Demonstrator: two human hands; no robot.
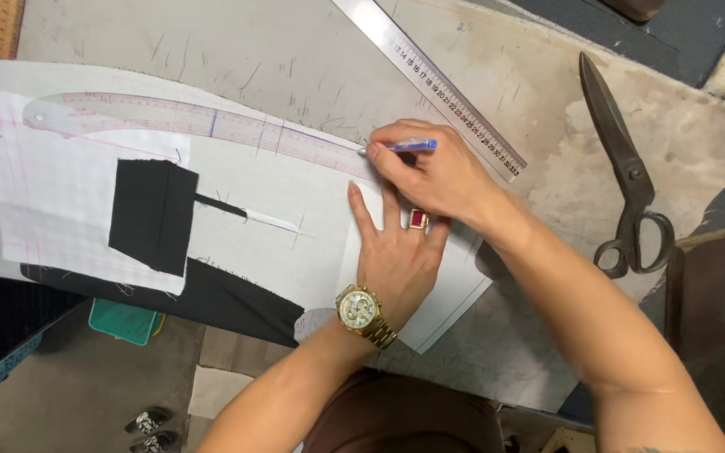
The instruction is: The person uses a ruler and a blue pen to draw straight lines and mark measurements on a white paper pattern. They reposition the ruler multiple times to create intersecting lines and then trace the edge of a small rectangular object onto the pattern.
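White pattern paper [295, 226] covers most of your table [312, 67], with a black fabric patch [151, 214] sitting on it toward the left and more black cloth [220, 298] poking out under its near edge. Your right hand [434, 172] has its fingers pinched tight on a blue pen [404, 145], tip down on the paper right at the end of the clear curved ruler [186, 122], which lies across the upper part of the sheet. Your left hand [392, 252] is pressed flat on the paper just below that, fingers straight and slightly spread, crossing under your right wrist; gold watch [360, 309] and a red-stone ring [418, 219] on it. Past your pen hand, a long metal ruler [438, 84] lies diagonally, touching the paper's far corner as far as I can tell. Big dark scissors [627, 168] lie shut on the bare table, well off to the right.
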